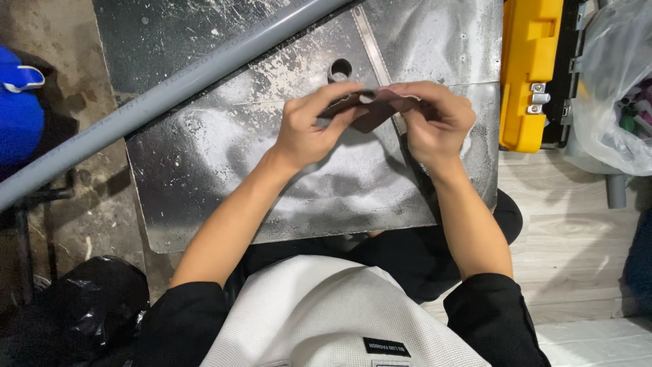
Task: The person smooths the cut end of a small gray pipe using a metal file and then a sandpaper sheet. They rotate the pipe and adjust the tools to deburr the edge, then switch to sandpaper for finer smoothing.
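Note:
Both of my hands meet over a scratched metal sheet (224,170) on the floor in front of me. My left hand (309,129) and my right hand (438,119) each pinch one end of a small dark brown sheet (373,109), which looks like sandpaper and is bent between my fingers. Just beyond my fingertips a short grey pipe fitting (340,69) stands upright on the metal sheet, its open end facing up. A long grey plastic pipe (156,98) lies diagonally across the sheet, from the left edge up toward the top middle.
A yellow and black tool case (530,68) lies at the right of the sheet. Beside it sits a clear plastic bag (614,88) holding several small parts. A blue object (17,109) is at the far left and a black bag (75,312) at the lower left.

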